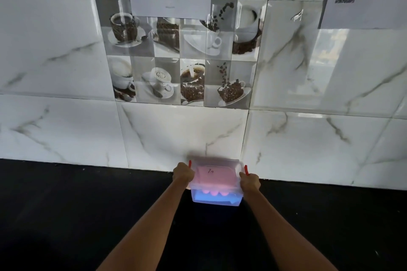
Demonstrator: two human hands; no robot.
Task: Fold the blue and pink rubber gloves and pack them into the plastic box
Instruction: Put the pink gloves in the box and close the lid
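Both hands grip the translucent rectangular plastic box (pixel 217 185) at the far edge of the black countertop (pixel 66 204), against the marble-tiled wall (pixel 176 130): left hand (pixel 183 174) and right hand (pixel 250 181) curl fingers round its sides by the red latches (pixel 246 170). Pink rubber gloves (pixel 217 177) lie over blue rubber gloves (pixel 211 197) inside, so packing looks finished; next probably means clipping the latches. Motion blur hides whether the lid is seated.

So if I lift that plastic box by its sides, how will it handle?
The plastic box probably lifts light: only soft pink and blue gloves show through it. Its thin translucent walls may flex where the left hand and right hand grip. Lid on, contents should stay put.
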